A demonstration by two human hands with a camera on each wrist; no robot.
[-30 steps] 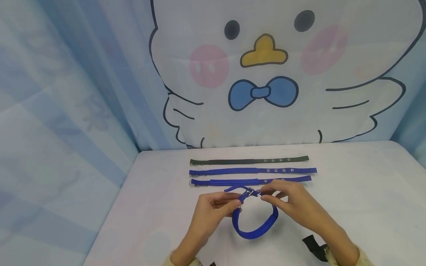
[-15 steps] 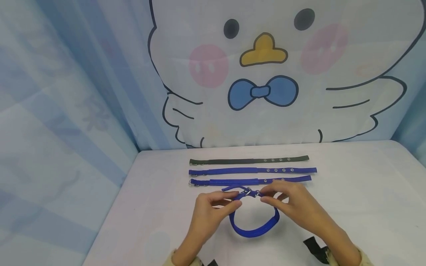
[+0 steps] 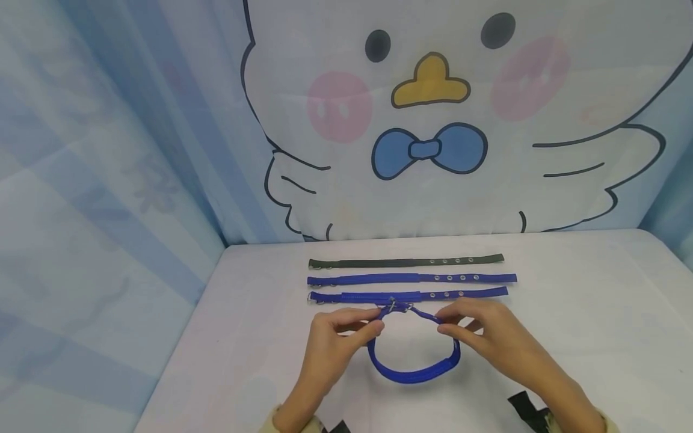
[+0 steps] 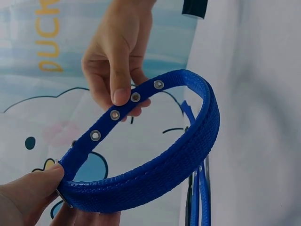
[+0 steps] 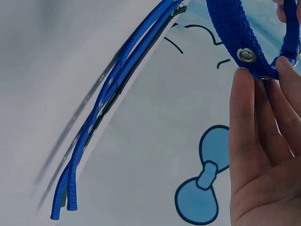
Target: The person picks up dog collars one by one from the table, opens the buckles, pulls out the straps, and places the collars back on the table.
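Observation:
A blue webbing collar (image 3: 414, 377), bent into a closed loop, is held up above the white table between both hands. My left hand (image 3: 337, 343) pinches its left side by the metal buckle (image 3: 393, 305). With thumb and fingers, my right hand (image 3: 489, 331) pinches the strap on the right, where the eyelets (image 4: 135, 97) run, as the left wrist view shows. The padded part of the loop hangs toward me. In the right wrist view an eyelet (image 5: 246, 55) sits just beyond the right fingertips. The end of the strap past the buckle is hard to make out.
Behind the hands, a dark green collar (image 3: 379, 263) and two blue collars, one in the middle (image 3: 379, 278) and one nearest (image 3: 379, 297), lie straight and parallel on the white table (image 3: 260, 361). A printed curtain (image 3: 346, 180) hangs at the table's back edge.
The hands have moved apart, the right one shifting rightward along the strap. The loop has grown wider, and the buckle has moved left. The loose strap end beyond the buckle has shortened.

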